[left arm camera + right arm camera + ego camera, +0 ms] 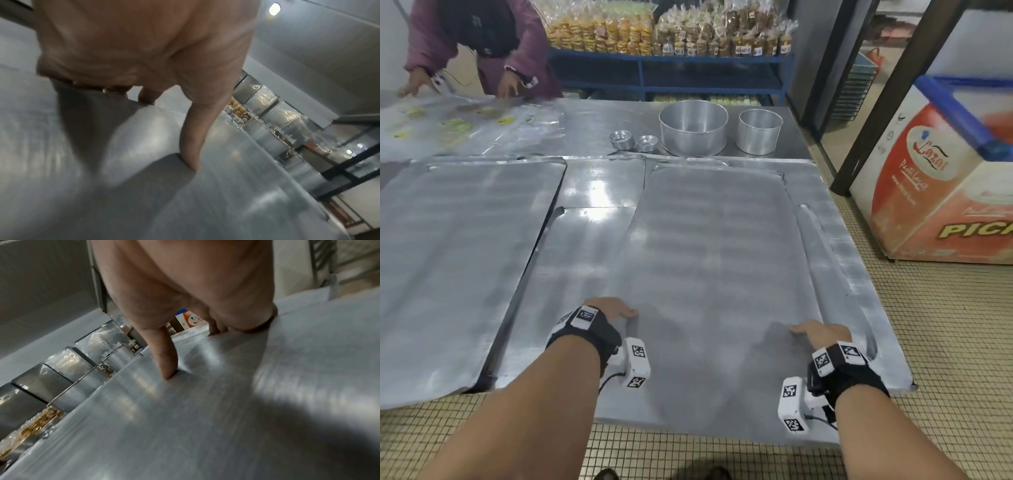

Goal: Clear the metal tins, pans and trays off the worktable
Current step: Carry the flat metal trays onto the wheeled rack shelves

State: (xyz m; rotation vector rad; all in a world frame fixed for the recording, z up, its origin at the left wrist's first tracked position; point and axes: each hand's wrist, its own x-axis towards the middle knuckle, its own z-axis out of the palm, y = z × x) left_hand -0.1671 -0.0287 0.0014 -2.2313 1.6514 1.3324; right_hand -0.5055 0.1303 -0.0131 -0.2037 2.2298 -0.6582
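Observation:
A large flat metal tray [715, 260] lies on top of other trays, its near end hanging over the worktable's front edge. My left hand [613, 310] holds its left edge and my right hand [822, 332] its right edge. In both wrist views the thumb [191, 155] [166, 366] lies flat on the tray surface [226, 203] [185, 426] while the fingers bend down at the edge. Another big tray [458, 257] lies to the left. At the back stand a large round tin [693, 126], a smaller round tin [760, 130] and stacked small tins [621, 140].
A person in a purple jacket [482, 44] handles clear plastic bags [458, 126] at the table's far left. A blue rack of packed baked goods [671, 37] stands behind. A red and white freezer chest [941, 185] is on the right, across tiled floor [945, 342].

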